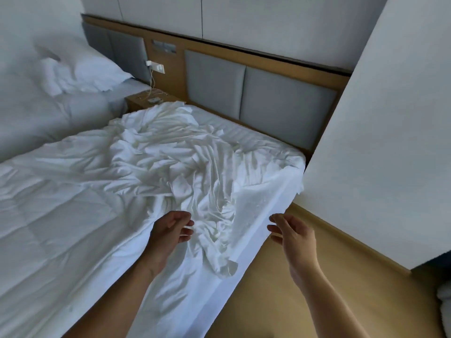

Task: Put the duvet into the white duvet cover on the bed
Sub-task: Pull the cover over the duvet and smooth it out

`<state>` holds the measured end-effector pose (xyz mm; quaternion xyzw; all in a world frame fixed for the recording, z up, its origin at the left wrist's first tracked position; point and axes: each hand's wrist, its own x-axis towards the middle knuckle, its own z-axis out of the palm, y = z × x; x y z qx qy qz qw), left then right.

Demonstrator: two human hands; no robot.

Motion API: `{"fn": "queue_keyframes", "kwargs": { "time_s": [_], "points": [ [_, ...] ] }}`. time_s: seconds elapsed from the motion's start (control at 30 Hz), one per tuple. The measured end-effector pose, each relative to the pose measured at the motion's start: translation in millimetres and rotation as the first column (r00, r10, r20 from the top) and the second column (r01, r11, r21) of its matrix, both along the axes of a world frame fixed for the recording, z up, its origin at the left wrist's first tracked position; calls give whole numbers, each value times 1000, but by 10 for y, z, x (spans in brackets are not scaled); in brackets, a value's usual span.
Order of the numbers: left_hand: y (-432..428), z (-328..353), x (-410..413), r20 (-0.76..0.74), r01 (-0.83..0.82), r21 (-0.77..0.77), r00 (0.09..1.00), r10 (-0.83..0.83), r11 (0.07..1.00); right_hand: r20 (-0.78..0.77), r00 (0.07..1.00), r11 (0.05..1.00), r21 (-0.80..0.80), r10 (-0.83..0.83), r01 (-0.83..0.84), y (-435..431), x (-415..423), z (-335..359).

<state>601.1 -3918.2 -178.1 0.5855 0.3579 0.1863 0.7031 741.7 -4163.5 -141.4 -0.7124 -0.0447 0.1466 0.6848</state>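
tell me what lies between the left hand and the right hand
In the head view, a rumpled fold of the white duvet cover lies between the left hand and the right hand; neither grips it.

The thick white quilted duvet (48, 215) lies spread flat over the left and near part of the white-sheeted single bed (246, 132), its stitched squares showing and its surface only lightly wrinkled. The thin white fabric duvet cover (170, 157) lies on top of it toward the right side in a loose, heavily creased heap. It runs from the head end to the near right edge, where one twisted corner droops over the mattress side.
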Motion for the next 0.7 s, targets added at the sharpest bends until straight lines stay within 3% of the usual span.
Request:
{"fn": "queue_keyframes", "kwargs": {
  "time_s": [0.3,0.5,0.7],
  "points": [
    [48,-224,742,-227,-329,9,919,322,944,-134,923,928,-54,360,-369,743,1389,-284],
    [655,-485,1063,-330,-349,15,883,334,937,-157,825,820,-112,543,-561,1546,1647,-582],
    [1695,-1140,1715,-389,-429,-160,855,343,889,-129,778,750,-209,615,-628,2436,1956,-1015]
  ]
}}
